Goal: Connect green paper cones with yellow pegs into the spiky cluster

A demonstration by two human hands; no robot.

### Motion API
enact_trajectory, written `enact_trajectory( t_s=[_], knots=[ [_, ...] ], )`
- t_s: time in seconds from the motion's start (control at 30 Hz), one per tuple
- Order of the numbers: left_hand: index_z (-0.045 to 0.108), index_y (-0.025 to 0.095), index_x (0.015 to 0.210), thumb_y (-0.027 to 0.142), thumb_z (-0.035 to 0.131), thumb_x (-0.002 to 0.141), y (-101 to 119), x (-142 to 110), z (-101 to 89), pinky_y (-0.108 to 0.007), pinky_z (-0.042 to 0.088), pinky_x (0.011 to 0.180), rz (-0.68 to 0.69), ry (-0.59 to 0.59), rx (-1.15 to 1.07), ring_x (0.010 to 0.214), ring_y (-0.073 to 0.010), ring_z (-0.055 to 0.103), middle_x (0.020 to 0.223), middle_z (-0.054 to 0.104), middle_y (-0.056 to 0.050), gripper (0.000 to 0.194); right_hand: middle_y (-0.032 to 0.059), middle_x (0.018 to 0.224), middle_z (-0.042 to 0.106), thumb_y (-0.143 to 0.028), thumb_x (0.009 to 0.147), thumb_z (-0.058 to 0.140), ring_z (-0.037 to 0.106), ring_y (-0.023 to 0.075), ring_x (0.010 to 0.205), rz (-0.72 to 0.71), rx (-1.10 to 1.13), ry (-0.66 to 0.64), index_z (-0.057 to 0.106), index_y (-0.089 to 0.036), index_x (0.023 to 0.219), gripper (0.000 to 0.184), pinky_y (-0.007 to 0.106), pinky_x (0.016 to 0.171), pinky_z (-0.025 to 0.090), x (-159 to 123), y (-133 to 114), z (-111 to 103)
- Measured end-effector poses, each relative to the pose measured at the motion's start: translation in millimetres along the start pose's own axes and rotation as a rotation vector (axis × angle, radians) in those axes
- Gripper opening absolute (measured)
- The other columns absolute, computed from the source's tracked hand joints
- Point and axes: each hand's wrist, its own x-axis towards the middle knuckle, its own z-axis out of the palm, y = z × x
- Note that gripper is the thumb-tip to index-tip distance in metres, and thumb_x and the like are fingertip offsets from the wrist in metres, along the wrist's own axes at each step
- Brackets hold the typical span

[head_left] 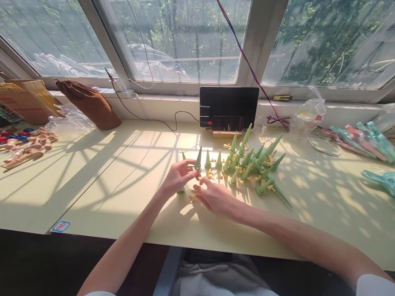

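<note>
A: Item one, left hand (178, 177)?

B: On the table (101, 181), near its middle. Fingers curled, tips pinched at the base of an upright green cone (198, 159). Grip: grasping that cone, as far as the view shows.

A: Right hand (216, 198)?

B: Just beside the left, palm down, fingers bent toward the left fingertips. Small tan pegs (194, 197) lie under and beside it. Whether its grip encloses one, I cannot tell.

A: Cone stock?

B: Row of standing cones (212, 159) to the right of the held one. Behind that, a heap of cones (256, 164), some upright, some tipped over, tan pegs scattered among them. One long cone (281, 195) lies flat at the heap's near right edge. A small green ring (181, 191) lies by the left wrist.

A: Back of the table?

B: Black screen (228, 105) against the window ledge, a phone (227, 123) propped in front on a wood block, cable (148, 119) running left.

A: Left end?

B: Brown pouch (89, 105), cardboard box (24, 100), wooden pieces (26, 150) with red and blue parts.

A: Right end?

B: Plastic bag (308, 113), wire loop (324, 146), pastel clips (361, 142), one teal clip (381, 181) apart.
</note>
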Motion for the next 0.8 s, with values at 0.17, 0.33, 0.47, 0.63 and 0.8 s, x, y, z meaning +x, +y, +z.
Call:
enact_trajectory(
  t_s=[0.17,0.33,0.47,0.63,0.8],
  knots=[
    [0.067,0.014,0.102,0.029,0.071,0.080,3.1,-0.2,1.7,-0.033,0.057,0.069,0.007,0.041,-0.015,0.072,-0.0186,0.068,0.085,0.069,-0.006,0.027,0.0182,0.110,0.056,-0.025,0.099,0.046,0.055,0.0202,0.078,-0.068,-0.112,-0.032,0.061,-0.013,0.104,0.020,0.028,0.050,0.041,11.7,-3.9,10.8],
    [0.068,0.015,0.103,0.029,0.070,0.080,2.6,-0.8,2.8,-0.032,0.057,0.067,0.030,0.020,-0.030,0.068,-0.0177,0.068,0.088,0.069,-0.006,0.027,0.0186,0.116,0.056,-0.013,0.094,0.049,0.057,0.0211,0.085,-0.045,-0.177,-0.095,0.060,-0.012,0.101,0.013,0.025,0.049,0.040,15.7,4.6,19.4],
    [0.068,0.016,0.103,0.031,0.069,0.081,2.4,-0.9,3.0,-0.032,0.056,0.066,0.026,0.031,-0.018,0.069,-0.0180,0.068,0.086,0.069,-0.006,0.027,0.0130,0.101,0.058,-0.018,0.097,0.047,0.056,0.0185,0.080,-0.025,-0.100,-0.058,0.060,-0.013,0.100,0.014,0.025,0.053,0.040,13.9,9.1,22.8],
    [0.068,0.016,0.103,0.031,0.068,0.082,2.6,-1.2,3.2,-0.031,0.055,0.064,0.029,0.037,-0.008,0.065,-0.0169,0.066,0.081,0.067,-0.004,0.026,0.0099,0.091,0.059,-0.004,0.083,0.055,0.051,0.0152,0.069,0.019,-0.070,-0.090,0.062,-0.013,0.088,0.012,0.025,0.050,0.036,6.1,9.6,12.6],
    [0.067,0.015,0.102,0.030,0.069,0.082,3.0,-1.1,4.7,-0.031,0.055,0.065,0.023,0.026,-0.001,0.066,-0.0165,0.066,0.080,0.067,-0.004,0.025,0.0089,0.094,0.058,-0.002,0.085,0.053,0.053,0.0166,0.076,0.009,-0.048,-0.070,0.060,-0.015,0.087,0.015,0.026,0.055,0.039,-6.8,12.3,1.5]
  ],
)
